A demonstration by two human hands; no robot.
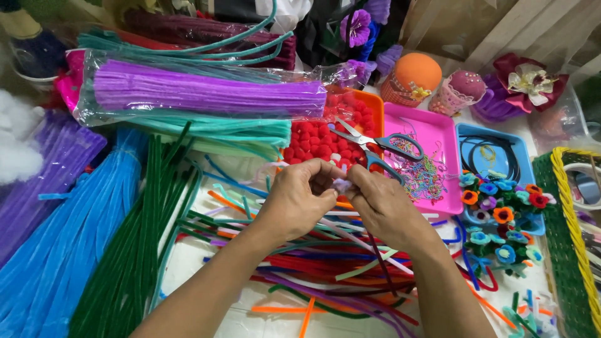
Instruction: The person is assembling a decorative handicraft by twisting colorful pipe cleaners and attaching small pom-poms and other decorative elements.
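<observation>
My left hand (300, 197) and my right hand (382, 203) meet above the table, fingertips pinched together on a small pale lilac pipe-cleaner piece (342, 184). A thin dark stem hangs down from under my right hand. Beneath both hands lies a loose heap of coloured pipe cleaners (325, 256). Just behind my fingers are scissors with teal handles (375, 145), resting across an orange tray of red pompoms (316, 141).
Bundles of purple (206, 94), teal, blue (69, 238) and dark green (134, 250) pipe cleaners fill the left. A pink tray of small chains (432, 134), a blue tray (494, 163), finished little flowers (501, 216) and a green-yellow woven basket (566, 238) sit right.
</observation>
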